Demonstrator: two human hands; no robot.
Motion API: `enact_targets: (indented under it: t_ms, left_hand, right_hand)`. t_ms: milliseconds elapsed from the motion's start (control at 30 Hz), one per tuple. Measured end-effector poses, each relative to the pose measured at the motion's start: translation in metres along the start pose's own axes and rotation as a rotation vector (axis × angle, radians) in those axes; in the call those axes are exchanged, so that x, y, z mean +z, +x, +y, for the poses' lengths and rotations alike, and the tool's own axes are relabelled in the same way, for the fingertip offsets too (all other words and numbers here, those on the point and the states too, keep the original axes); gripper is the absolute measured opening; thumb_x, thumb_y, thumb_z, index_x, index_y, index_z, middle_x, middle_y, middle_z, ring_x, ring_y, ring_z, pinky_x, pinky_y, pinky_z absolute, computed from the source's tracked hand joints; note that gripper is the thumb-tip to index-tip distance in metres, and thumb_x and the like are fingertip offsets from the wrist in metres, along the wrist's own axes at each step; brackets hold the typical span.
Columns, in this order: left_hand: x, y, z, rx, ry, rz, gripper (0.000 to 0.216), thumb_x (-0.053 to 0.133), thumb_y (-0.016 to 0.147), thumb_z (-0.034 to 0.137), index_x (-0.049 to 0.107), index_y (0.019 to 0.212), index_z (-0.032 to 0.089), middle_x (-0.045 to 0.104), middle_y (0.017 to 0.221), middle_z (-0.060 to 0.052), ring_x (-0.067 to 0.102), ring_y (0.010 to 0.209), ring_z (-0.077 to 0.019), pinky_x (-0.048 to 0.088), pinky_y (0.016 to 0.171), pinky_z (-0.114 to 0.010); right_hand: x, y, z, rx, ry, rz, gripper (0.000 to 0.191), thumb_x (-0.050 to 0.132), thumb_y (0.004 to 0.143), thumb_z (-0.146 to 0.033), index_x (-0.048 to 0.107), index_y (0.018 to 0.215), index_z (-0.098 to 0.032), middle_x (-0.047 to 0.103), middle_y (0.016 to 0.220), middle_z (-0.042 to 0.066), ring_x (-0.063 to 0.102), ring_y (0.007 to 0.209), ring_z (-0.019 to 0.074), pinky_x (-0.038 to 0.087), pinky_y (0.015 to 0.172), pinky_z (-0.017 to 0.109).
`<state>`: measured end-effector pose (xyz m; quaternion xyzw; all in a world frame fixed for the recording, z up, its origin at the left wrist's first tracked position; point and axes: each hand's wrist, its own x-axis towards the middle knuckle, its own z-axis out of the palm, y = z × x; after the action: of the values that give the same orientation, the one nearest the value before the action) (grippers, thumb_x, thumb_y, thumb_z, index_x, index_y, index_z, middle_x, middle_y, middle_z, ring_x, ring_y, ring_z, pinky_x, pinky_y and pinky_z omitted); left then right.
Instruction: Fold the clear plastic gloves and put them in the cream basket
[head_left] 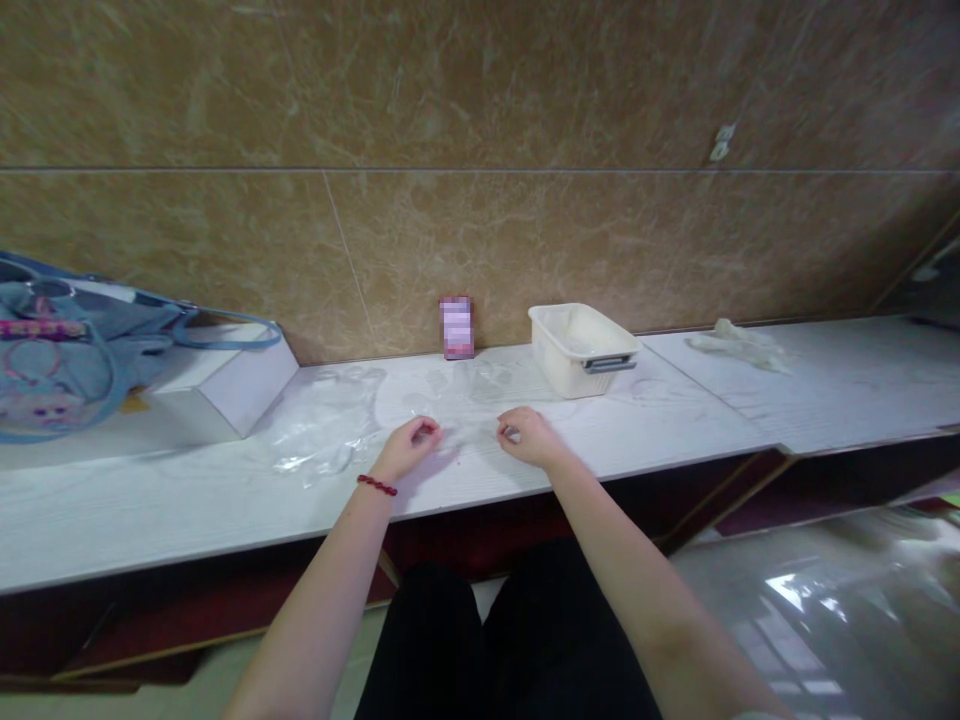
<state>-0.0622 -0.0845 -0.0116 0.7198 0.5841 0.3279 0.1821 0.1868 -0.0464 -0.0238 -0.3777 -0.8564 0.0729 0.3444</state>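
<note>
Both hands are over the white table (480,480), fingertips pinched and facing each other across a small gap. My left hand (409,447), with a red beaded bracelet (376,486) on its wrist, is closed, thumb against fingers. Opposite it, my right hand (527,437) is closed in a similar pinch. A faint, see-through sheen shows between the fingertips, but I cannot make out what they hold. Clear plastic bags (326,425) lie crumpled left of my left hand. More thin clear plastic (480,381) lies flat just beyond my hands.
A phone (457,328) leans upright against the tiled wall. Right of it stands a cream plastic basket (570,372) with a grey handle. A white box (225,385) and a blue denim bag (67,345) are at the left. Crumpled pale material (739,345) lies far right.
</note>
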Motion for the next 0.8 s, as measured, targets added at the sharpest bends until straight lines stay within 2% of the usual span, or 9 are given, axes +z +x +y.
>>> enact_targets:
  t_ms: [100,233,300,400,500,600,700,800]
  left_hand:
    - [-0.012,0.02,-0.008,-0.19,0.075,0.071,0.026,0.041,0.075,0.035,0.053,0.089,0.016,0.063,0.083,-0.005,0.058,0.072,-0.0144,0.044,0.065,-0.025]
    - [-0.032,0.066,-0.028,-0.338,0.339,0.044,0.029,0.045,0.07,0.027,0.052,0.095,0.016,0.064,0.089,-0.008,0.059,0.076,-0.0168,0.043,0.064,-0.025]
    - [-0.038,0.089,-0.038,-0.371,0.4,0.03,0.027,0.049,0.066,0.026,0.055,0.089,0.015,0.065,0.084,-0.009,0.059,0.078,-0.0201,0.042,0.064,-0.026]
    - [-0.04,0.109,-0.05,-0.403,0.433,0.004,0.02,0.055,0.058,0.029,0.058,0.072,0.015,0.065,0.073,-0.012,0.06,0.075,-0.0241,0.042,0.059,-0.027]
    - [-0.034,0.111,-0.057,-0.423,0.457,0.008,0.019,0.056,0.056,0.032,0.058,0.064,0.015,0.064,0.067,-0.013,0.06,0.07,-0.0258,0.041,0.056,-0.027]
    - [-0.025,0.105,-0.061,-0.397,0.467,0.053,0.018,0.054,0.06,0.033,0.059,0.065,0.016,0.063,0.067,-0.011,0.06,0.071,-0.0236,0.041,0.059,-0.027]
    - [-0.023,0.102,-0.062,-0.343,0.463,0.082,0.016,0.052,0.063,0.031,0.058,0.065,0.017,0.062,0.069,-0.009,0.059,0.072,-0.0202,0.041,0.062,-0.025]
    - [-0.024,0.102,-0.062,-0.331,0.436,0.087,0.015,0.05,0.067,0.03,0.057,0.069,0.017,0.062,0.07,-0.009,0.059,0.071,-0.0193,0.041,0.062,-0.025]
  right_hand:
    - [-0.004,0.002,0.0,0.028,-0.006,-0.008,0.007,0.055,0.069,-0.023,0.061,0.07,-0.02,0.062,0.09,0.004,0.054,0.09,0.0163,0.038,0.082,0.031]
    - [-0.008,0.023,0.005,0.064,0.023,0.05,0.013,0.048,0.075,-0.023,0.06,0.077,-0.018,0.063,0.085,0.005,0.056,0.084,0.015,0.04,0.079,0.029]
    - [-0.012,0.042,0.007,0.059,0.037,0.045,0.013,0.048,0.075,-0.023,0.06,0.077,-0.018,0.063,0.083,0.004,0.056,0.082,0.0148,0.041,0.078,0.029]
    - [-0.016,0.073,0.004,0.026,0.045,-0.044,0.014,0.048,0.076,-0.023,0.06,0.079,-0.018,0.062,0.083,0.004,0.055,0.08,0.0142,0.041,0.076,0.027]
    - [-0.01,0.102,-0.003,0.0,0.017,-0.145,0.013,0.048,0.075,-0.021,0.06,0.08,-0.019,0.062,0.083,0.003,0.055,0.08,0.0143,0.041,0.074,0.027]
    - [0.01,0.116,-0.011,0.002,-0.024,-0.214,0.013,0.05,0.074,-0.02,0.061,0.08,-0.019,0.062,0.084,0.004,0.055,0.08,0.0156,0.04,0.073,0.027]
    - [0.033,0.113,-0.019,-0.068,-0.014,-0.251,0.017,0.048,0.075,-0.02,0.061,0.086,-0.018,0.062,0.088,0.005,0.054,0.084,0.0156,0.039,0.077,0.028]
    - [0.05,0.1,-0.025,-0.188,-0.006,-0.317,0.023,0.049,0.076,-0.029,0.059,0.096,-0.021,0.06,0.097,0.005,0.051,0.093,0.0173,0.036,0.081,0.032]
